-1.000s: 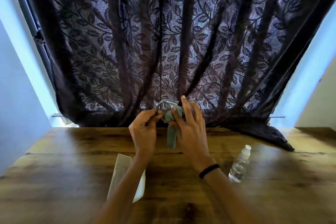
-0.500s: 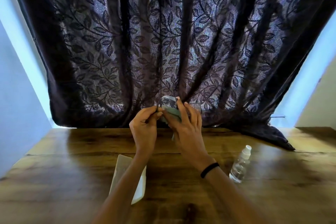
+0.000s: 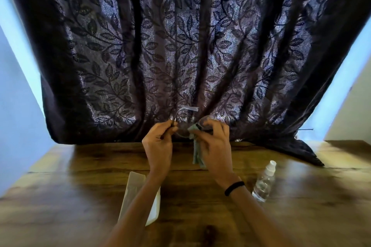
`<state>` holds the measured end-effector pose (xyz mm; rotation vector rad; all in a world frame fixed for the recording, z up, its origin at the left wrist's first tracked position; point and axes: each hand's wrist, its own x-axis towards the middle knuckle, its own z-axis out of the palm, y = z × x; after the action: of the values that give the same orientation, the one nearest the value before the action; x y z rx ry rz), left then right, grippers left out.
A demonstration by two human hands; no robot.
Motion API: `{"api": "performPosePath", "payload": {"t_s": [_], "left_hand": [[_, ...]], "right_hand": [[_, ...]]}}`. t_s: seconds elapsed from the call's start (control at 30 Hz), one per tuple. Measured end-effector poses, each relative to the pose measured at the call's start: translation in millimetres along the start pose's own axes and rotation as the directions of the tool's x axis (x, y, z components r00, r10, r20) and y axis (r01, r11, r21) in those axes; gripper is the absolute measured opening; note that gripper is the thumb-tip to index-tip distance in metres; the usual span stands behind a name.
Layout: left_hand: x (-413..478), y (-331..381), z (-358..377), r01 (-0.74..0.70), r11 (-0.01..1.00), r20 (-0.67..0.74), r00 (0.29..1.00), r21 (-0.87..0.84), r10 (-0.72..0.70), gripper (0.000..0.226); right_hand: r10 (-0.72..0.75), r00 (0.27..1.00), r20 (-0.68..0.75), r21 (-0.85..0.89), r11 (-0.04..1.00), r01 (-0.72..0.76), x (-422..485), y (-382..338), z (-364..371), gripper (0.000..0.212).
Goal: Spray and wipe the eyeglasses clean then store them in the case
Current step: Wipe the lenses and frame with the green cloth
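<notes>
One pair of glasses [image 3: 183,121]: held up in the air over the far part of the table [image 3: 60,206], not in the case yet.
Left hand [image 3: 158,146]: pinching the frame at its left end, probably near the hinge, but it's blurry there.
Right hand [image 3: 214,146]: fingers curled round the cloth [image 3: 197,154], pressing it on the right lens; the tail dangles.
Tip: I'd keep the pinch on the frame, never the glass, and rub both faces lightly before swapping lenses.
Case [image 3: 134,190]: lying on the table under the left forearm.
Spray bottle [image 3: 263,182]: standing off to the right, nobody touching it.
</notes>
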<state>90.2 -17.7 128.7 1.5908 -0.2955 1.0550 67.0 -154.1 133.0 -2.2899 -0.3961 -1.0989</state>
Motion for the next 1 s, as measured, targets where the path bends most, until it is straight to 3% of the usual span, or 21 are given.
{"api": "performPosePath", "payload": {"t_s": [0.1,0.2,0.53,0.73,1.0], "left_hand": [[2,-1,-3,-0.021,1.000,0.011,1.000,0.014,0.021,0.020],[3,-1,-4,-0.021,1.000,0.024,1.000,0.022,0.021,0.020],[2,6,0,0.017,0.999,0.124,0.992,-0.043,-0.011,0.022],[5,7,-3,0.043,0.996,0.119,0.992,-0.081,-0.033,0.023],[2,11,-2,0.003,0.997,0.172,0.985,-0.083,0.011,0.020]], "right_hand": [[0.147,0.987,-0.061,0.203,0.970,-0.132,0,10,-7,0.026],[0.241,0.960,-0.142,0.283,0.939,-0.194,8,20,-14,0.027],[0.242,0.959,-0.146,0.208,0.955,-0.209,31,33,-10,0.014],[0.125,0.992,0.027,0.104,0.986,-0.128,27,35,-4,0.014],[0.272,0.954,-0.126,0.151,0.956,-0.252,34,37,-15,0.007]]}}
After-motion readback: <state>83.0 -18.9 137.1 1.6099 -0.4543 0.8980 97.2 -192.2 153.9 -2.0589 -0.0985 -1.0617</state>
